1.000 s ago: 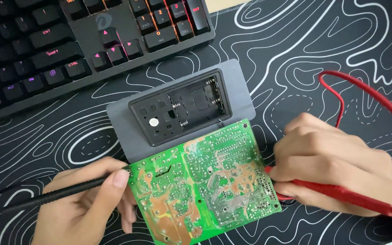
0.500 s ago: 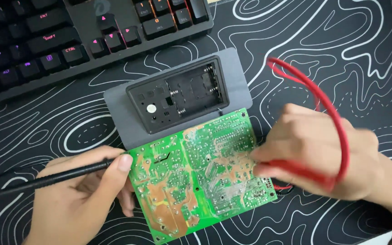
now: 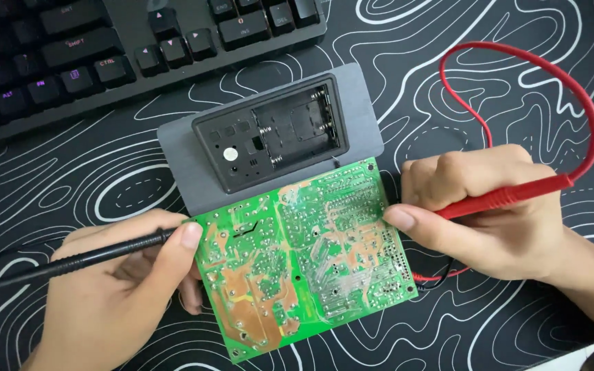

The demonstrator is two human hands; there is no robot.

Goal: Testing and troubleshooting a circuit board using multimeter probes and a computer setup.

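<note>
Beside the green circuit board [image 3: 297, 264], both hands pinch probes — left hand [image 3: 115, 295] a black probe [image 3: 84, 255] at its left edge, right hand [image 3: 489, 213] a red probe [image 3: 507, 196] at its right edge.

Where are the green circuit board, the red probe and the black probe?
green circuit board [image 3: 304, 268]: head view, middle of its soldered face.
red probe [image 3: 510, 196]: head view, handle beyond the right hand.
black probe [image 3: 97, 255]: head view, mid-shaft.

Circuit board [image 3: 304, 264] on mat [image 3: 503, 82], overlapping case [image 3: 273, 134] behind; keyboard [image 3: 104, 48] farthest back.
</note>
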